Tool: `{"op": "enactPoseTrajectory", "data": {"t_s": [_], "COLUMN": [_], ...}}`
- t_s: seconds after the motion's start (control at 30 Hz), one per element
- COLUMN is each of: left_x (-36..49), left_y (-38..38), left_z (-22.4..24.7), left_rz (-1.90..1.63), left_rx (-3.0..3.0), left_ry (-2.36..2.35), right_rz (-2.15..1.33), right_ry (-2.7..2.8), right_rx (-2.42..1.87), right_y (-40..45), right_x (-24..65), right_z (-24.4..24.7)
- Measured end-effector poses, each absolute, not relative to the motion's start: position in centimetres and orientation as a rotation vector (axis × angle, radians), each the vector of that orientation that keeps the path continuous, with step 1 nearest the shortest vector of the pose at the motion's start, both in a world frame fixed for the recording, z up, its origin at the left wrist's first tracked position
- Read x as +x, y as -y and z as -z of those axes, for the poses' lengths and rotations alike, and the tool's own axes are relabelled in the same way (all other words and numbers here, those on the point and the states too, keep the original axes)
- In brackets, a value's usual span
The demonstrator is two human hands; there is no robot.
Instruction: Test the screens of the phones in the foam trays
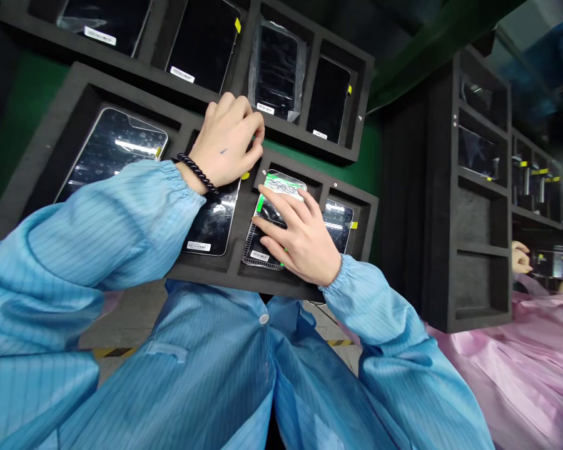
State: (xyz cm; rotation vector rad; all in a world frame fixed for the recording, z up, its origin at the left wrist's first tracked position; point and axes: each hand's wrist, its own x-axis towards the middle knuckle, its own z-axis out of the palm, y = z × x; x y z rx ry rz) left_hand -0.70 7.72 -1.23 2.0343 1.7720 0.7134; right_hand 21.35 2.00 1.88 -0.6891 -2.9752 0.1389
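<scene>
My right hand lies with outstretched fingers across a phone screen that has green edge strips and scribbled film at its top. That screen rests in a compartment of the near black foam tray. Over the tray's back edge, my left hand is curled with thumb and fingers drawn together. Its fingertips are hidden, and whether they pinch anything cannot be seen. Below my left wrist is another dark screen with a white label. A larger screen sits at the left, partly under my sleeve.
Behind is a second foam tray with several labelled screens, one in loose clear film. Stacked foam trays rise at the right. Beyond them are a co-worker's pink sleeve and hand. The green work surface shows between trays.
</scene>
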Motion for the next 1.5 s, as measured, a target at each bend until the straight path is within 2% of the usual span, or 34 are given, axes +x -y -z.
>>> {"op": "enactPoseTrajectory", "data": {"t_s": [0.2, 0.4, 1.5], "left_x": [-0.7, -0.6, -0.5], "left_y": [-7.8, -8.0, -8.1], "left_z": [1.2, 1.5, 1.7], "left_rz": [-0.734, -0.61, -0.482], "left_rx": [2.017, 2.047, 2.124], "left_ry": [-1.767, -1.817, -1.886], "right_rz": [-0.263, -0.337, -0.33], "right_ry": [2.985, 2.995, 2.998], "right_rx": [-0.603, -0.515, -0.422], "right_y": [0.6, 2.4, 1.3], "right_x": [21.8, 21.9, 23.3], "right_z": [-1.8, -1.9, -1.6]}}
